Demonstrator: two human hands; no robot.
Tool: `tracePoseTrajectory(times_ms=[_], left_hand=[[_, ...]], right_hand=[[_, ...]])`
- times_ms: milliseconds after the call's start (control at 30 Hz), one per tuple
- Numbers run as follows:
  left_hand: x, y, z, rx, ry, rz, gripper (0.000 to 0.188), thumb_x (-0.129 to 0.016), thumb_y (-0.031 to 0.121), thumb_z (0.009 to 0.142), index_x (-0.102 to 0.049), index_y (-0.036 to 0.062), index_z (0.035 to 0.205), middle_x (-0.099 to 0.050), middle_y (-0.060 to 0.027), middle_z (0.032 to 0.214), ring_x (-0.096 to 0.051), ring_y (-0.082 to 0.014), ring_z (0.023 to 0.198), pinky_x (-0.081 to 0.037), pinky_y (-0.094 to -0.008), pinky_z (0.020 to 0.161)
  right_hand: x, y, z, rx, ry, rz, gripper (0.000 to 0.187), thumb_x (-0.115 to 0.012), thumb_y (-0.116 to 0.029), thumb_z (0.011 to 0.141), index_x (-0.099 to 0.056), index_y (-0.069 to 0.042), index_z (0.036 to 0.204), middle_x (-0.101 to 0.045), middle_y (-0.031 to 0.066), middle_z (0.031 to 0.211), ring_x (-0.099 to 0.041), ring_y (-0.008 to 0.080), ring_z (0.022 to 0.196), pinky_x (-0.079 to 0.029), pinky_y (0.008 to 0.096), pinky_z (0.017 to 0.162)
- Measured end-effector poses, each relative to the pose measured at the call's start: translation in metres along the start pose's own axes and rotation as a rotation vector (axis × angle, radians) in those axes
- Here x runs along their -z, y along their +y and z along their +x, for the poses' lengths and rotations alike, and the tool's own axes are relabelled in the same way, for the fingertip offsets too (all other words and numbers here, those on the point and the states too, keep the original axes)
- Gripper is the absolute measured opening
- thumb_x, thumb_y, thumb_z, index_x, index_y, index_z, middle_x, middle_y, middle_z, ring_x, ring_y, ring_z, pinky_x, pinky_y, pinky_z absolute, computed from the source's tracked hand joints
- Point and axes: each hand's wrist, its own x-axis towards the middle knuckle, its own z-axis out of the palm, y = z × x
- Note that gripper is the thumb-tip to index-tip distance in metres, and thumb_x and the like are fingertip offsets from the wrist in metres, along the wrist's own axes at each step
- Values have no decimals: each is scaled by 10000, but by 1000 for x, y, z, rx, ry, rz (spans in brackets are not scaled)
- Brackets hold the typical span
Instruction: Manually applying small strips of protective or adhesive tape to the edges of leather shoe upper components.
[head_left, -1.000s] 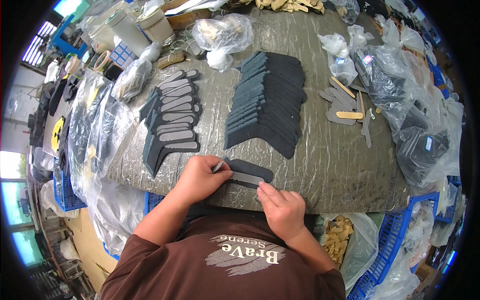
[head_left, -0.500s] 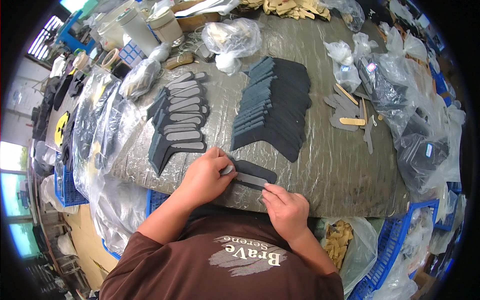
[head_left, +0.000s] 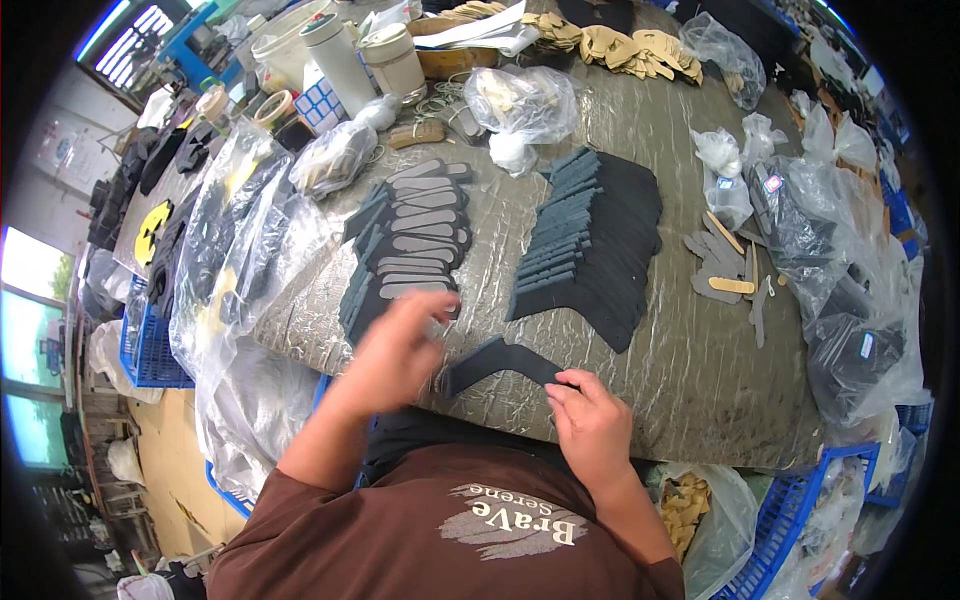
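Observation:
A dark V-shaped fabric or foam piece [head_left: 502, 356] lies near the table's front edge. My right hand [head_left: 592, 412] pinches its right end between thumb and fingers. Over the lower end of the left row hovers my left hand [head_left: 398, 350], smeared by motion; a greyish patch shows by its fingertips, too blurred to name. That left row [head_left: 420, 243] is of overlapping dark pieces with grey rounded strips on them. Farther right is a larger row of overlapping plain dark pieces [head_left: 590, 245], their left ends blue-green.
Thin wooden sticks [head_left: 732, 286] lie on grey scraps [head_left: 712, 262] at the right. Clear plastic bags [head_left: 520, 100] and tubs [head_left: 393, 60] stand along the back. Bagged dark goods [head_left: 845, 350] line the right edge. Blue crates [head_left: 790, 515] sit below the table.
My left hand has lifted off the V-shaped piece and moved left toward the left row. The grey strip no longer shows on that piece. My right hand stays at its right end.

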Motion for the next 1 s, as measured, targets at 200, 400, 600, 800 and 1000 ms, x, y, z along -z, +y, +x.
tracePoseTrajectory(times_ms=[200,400,600,800,1000], left_hand=[[-64,29,-9,-143,-257,-221,644,-487,-121,693,-388,-35,1323,-525,-200,992,-546,-369,913,-464,-393,818],[-73,32,-9,-195,-230,-55,657,-550,-104,682,-406,-32,1319,-569,-196,1009,-573,-377,895,-485,-405,780],[-73,36,-9,-304,-183,106,642,-595,-19,663,-443,-41,1286,-561,-173,970,-593,-338,860,-503,-393,708],[-79,34,-9,-273,-235,-128,626,-592,-23,709,-430,-26,1313,-529,-203,1084,-578,-351,919,-499,-381,754],[-71,42,-13,348,-362,-1120,431,-462,329,974,-491,24,1277,-522,-73,1093,-500,-137,957,-444,-272,741]], right_hand=[[-2,-20,10,-217,-26,607,62,-653,4,802,-647,18,862,-640,91,826,-598,177,668,-468,274,611],[0,-17,3,-325,-62,734,60,-646,-23,840,-630,34,832,-634,60,797,-554,104,675,-437,243,595],[0,-16,0,-381,-61,812,62,-645,-14,834,-612,27,801,-578,11,755,-476,53,639,-386,216,558],[-3,-11,-2,-390,-77,969,42,-618,7,828,-613,11,786,-543,-25,732,-439,32,638,-362,193,565],[-4,-14,-3,-375,-27,1263,54,-523,13,864,-524,-27,827,-506,-15,791,-436,33,658,-369,192,592]])
